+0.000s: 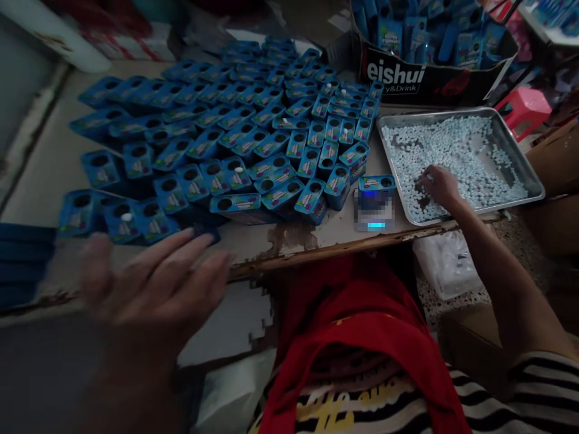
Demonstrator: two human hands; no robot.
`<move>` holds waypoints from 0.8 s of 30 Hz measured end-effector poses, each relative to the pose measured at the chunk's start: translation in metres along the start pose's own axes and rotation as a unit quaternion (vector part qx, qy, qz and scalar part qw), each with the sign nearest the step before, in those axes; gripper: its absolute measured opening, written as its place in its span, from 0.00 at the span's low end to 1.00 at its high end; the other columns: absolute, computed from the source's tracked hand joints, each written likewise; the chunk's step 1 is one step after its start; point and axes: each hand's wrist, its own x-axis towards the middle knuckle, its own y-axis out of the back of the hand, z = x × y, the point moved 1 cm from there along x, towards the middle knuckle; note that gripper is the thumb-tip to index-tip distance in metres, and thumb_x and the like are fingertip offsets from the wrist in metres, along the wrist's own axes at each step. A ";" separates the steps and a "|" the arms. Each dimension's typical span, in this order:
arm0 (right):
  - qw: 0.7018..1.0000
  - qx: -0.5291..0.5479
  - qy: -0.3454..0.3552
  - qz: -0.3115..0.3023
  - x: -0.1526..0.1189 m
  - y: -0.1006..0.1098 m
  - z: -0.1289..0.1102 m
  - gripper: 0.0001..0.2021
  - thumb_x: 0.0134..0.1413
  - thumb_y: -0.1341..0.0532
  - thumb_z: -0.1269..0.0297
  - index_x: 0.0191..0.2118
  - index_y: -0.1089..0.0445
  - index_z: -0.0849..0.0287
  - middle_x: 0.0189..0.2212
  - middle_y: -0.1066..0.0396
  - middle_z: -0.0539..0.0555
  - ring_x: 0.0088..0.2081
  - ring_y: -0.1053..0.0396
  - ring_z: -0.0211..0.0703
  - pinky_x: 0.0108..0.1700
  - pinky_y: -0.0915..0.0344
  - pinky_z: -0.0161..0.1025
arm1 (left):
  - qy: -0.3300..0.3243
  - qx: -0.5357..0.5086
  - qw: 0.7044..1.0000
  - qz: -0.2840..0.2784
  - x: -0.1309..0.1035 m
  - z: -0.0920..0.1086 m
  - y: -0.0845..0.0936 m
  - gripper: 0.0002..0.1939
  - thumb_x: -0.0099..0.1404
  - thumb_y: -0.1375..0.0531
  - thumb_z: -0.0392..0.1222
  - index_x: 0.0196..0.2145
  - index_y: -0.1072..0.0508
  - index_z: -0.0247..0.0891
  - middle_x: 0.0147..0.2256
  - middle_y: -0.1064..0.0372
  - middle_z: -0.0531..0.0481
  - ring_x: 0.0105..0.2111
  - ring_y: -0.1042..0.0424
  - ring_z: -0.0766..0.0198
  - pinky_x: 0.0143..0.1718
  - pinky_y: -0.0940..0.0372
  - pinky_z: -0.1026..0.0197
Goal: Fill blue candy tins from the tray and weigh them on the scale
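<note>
My right hand [441, 185] reaches into a metal tray [474, 208] of small white and pale-blue pellets [461, 141]. Its fingers are drawn together among the pellets, the tips partly hidden. Fingers spread and slightly blurred, my left hand [158, 283] hovers at the table's front edge with nothing visible in it. Just beyond it stand rows of small blue boxes [169, 193], each with a round opening in its top. One blue box [376, 183] rests on a small device with a lit display [375, 211], left of the tray.
A black carton [438, 90] full of blue packs stands behind the tray. To its right is a red plastic stool [527, 111]. Blue stacked pieces [25, 262] lie at the far left. A clear plastic bag [447, 262] sits below the worn wooden table edge [316, 253].
</note>
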 end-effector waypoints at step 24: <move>0.885 0.393 0.045 -0.247 -0.006 0.088 -0.116 0.14 0.54 0.21 0.52 0.39 0.19 0.53 0.24 0.33 0.46 0.26 0.42 0.38 0.28 0.46 0.38 | -0.034 -0.080 0.994 -0.071 0.036 0.073 -0.148 0.19 0.78 0.33 0.34 0.64 0.26 0.40 0.57 0.19 0.41 0.56 0.15 0.53 0.61 0.19 0.54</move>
